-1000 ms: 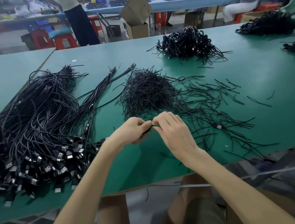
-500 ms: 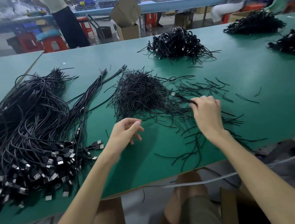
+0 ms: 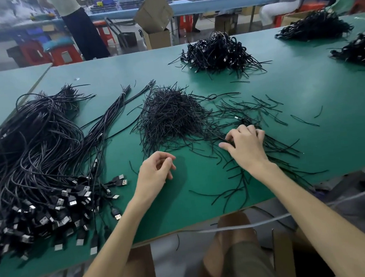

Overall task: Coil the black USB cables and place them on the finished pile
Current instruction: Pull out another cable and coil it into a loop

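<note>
A large heap of uncoiled black USB cables (image 3: 37, 160) covers the left of the green table (image 3: 338, 108), with their plugs (image 3: 62, 209) toward me. A pile of coiled cables (image 3: 216, 52) sits at the far middle. My left hand (image 3: 156, 173) hovers over bare table with its fingers loosely curled and nothing in it. My right hand (image 3: 245, 146) lies with spread fingers on scattered black ties (image 3: 262, 110). Just beyond its fingertips lies a small dark bundle (image 3: 244, 121), too tangled with the ties to make out.
A dense heap of black ties (image 3: 171, 117) lies in the middle. Two more coiled piles (image 3: 314, 27) (image 3: 360, 50) sit at the far right. The table's front edge (image 3: 205, 221) is close to my knees. People, red stools and a cardboard box (image 3: 155, 29) stand behind the table.
One second ago both hands were pinched together on a cable. The right hand then reached forward with a small bundle and has now drawn back onto the loose ties. The left hand stays empty.
</note>
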`<action>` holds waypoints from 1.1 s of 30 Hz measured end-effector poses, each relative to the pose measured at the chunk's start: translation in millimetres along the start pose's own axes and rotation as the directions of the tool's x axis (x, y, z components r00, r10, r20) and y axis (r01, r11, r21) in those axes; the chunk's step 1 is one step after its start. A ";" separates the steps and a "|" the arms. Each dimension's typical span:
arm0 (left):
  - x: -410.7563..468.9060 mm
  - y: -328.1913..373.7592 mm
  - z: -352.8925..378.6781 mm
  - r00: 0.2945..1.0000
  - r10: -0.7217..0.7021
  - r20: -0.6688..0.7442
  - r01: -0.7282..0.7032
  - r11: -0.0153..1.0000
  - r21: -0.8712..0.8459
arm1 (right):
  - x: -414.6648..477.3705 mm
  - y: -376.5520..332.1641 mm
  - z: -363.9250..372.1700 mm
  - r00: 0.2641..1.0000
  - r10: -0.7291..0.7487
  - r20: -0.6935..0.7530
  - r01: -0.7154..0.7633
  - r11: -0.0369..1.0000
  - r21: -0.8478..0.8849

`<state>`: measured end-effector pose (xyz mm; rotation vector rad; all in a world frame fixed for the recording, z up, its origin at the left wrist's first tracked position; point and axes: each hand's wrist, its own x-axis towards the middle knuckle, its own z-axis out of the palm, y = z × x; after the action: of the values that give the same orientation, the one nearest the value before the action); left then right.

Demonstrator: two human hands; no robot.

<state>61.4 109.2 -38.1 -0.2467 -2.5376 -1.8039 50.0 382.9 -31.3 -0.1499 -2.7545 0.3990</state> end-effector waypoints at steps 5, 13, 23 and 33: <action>-1.2 3.0 0.5 1.000 0.003 0.006 -0.003 1.000 0.002 | -1.4 -8.0 -2.2 0.998 0.029 -0.055 -0.028 0.999 0.028; -4.0 5.4 -0.5 0.996 0.086 -0.022 -0.087 0.996 -0.038 | -8.9 -60.5 -30.1 0.991 0.079 0.104 -0.128 0.759 0.639; -11.2 24.5 -9.4 0.970 0.229 0.085 -0.200 0.944 -0.263 | -34.5 -120.1 -31.8 0.890 0.001 0.456 -0.456 -0.061 0.888; -23.1 52.3 -18.8 0.988 0.108 0.113 0.000 0.723 -0.691 | -66.0 -123.4 -15.8 0.720 -0.257 0.645 -0.643 0.105 0.759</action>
<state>90.0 105.5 14.7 -0.4653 -1.7547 -2.7172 110.6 259.1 -2.6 -0.0504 -2.1861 2.8030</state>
